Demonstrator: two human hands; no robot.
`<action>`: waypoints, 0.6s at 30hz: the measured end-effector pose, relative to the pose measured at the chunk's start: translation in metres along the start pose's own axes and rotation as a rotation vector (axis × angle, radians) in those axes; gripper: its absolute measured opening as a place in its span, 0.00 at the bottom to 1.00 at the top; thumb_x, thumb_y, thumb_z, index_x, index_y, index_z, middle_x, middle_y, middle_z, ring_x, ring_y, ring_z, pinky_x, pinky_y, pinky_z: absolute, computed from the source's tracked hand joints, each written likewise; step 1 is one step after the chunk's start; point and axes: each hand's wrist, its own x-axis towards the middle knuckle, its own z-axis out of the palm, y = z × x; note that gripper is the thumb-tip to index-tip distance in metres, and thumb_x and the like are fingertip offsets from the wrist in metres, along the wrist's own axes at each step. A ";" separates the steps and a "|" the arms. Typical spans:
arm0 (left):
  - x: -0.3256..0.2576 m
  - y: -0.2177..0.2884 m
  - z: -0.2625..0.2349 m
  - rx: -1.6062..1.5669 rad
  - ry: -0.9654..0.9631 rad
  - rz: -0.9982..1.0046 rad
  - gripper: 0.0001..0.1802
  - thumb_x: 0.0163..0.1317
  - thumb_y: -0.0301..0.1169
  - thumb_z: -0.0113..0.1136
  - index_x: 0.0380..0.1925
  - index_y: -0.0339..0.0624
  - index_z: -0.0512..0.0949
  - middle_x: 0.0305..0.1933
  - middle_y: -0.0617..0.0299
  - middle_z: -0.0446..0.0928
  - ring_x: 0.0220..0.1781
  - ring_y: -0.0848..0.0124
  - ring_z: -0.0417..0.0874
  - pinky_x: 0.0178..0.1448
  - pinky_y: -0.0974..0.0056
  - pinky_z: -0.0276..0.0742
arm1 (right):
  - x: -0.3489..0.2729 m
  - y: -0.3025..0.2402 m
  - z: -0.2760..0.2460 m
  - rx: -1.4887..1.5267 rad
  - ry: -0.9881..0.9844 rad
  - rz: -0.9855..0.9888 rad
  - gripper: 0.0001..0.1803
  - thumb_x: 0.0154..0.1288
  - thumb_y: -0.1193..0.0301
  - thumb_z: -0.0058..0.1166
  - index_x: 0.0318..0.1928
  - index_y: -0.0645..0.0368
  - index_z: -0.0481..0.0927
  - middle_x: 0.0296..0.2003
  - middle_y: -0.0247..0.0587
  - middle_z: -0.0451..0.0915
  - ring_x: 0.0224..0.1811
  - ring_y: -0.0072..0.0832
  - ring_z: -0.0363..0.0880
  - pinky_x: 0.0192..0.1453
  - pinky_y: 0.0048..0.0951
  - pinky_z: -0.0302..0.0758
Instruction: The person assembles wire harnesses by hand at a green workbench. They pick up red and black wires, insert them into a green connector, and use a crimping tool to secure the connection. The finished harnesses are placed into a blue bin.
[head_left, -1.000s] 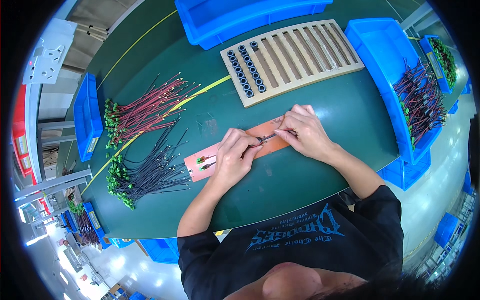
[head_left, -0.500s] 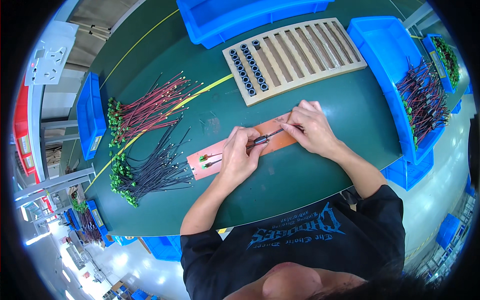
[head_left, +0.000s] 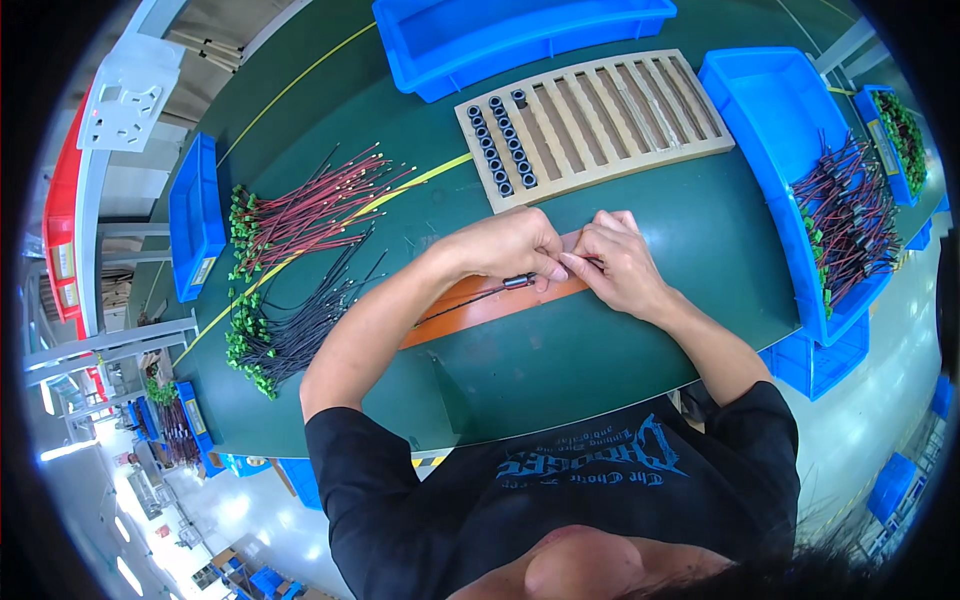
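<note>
A narrow orange board (head_left: 465, 322) lies aslant on the green table, partly hidden under my hands and left forearm. Along it runs a thin dark cable (head_left: 470, 302), passing into a short black cylindrical core (head_left: 518, 282). My left hand (head_left: 508, 245) reaches over the board from the left, its fingers pinched on the cable just right of the core. Fingertip to fingertip with it, my right hand (head_left: 618, 262) is closed in a pinch at the cable's right-hand part. The cable's tip is covered by the fingers.
Red wires (head_left: 310, 215) and black wires (head_left: 310, 310) with green connectors lie in bundles at left. A slotted wooden rack (head_left: 600, 125) holds several black cores (head_left: 502, 160). Blue bins stand behind (head_left: 530, 45) and at right (head_left: 775, 100), the right one holding finished-looking cable bundles (head_left: 850, 220).
My left hand has left the core and swung up and right, meeting my right fingertips. The core is now uncovered. The left forearm now hides the board's left end and its green connectors.
</note>
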 end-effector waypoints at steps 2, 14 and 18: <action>0.000 -0.005 0.000 -0.081 -0.004 0.014 0.10 0.68 0.31 0.67 0.30 0.37 0.88 0.24 0.62 0.85 0.27 0.76 0.80 0.34 0.63 0.74 | 0.001 0.004 0.000 0.036 -0.001 0.016 0.09 0.65 0.70 0.67 0.30 0.55 0.80 0.29 0.34 0.81 0.36 0.34 0.75 0.50 0.39 0.67; 0.002 0.000 0.015 -0.047 0.166 0.000 0.07 0.62 0.26 0.68 0.27 0.36 0.87 0.20 0.60 0.81 0.21 0.74 0.77 0.28 0.62 0.73 | 0.005 0.010 -0.003 0.153 -0.026 -0.044 0.10 0.66 0.70 0.65 0.28 0.56 0.79 0.27 0.35 0.80 0.35 0.35 0.74 0.49 0.39 0.66; 0.006 -0.005 0.018 -0.039 0.128 -0.031 0.09 0.65 0.29 0.64 0.29 0.36 0.87 0.22 0.60 0.82 0.24 0.76 0.78 0.29 0.63 0.74 | 0.001 0.007 -0.003 0.130 0.009 -0.040 0.11 0.66 0.69 0.66 0.27 0.56 0.79 0.25 0.35 0.78 0.33 0.34 0.73 0.48 0.38 0.65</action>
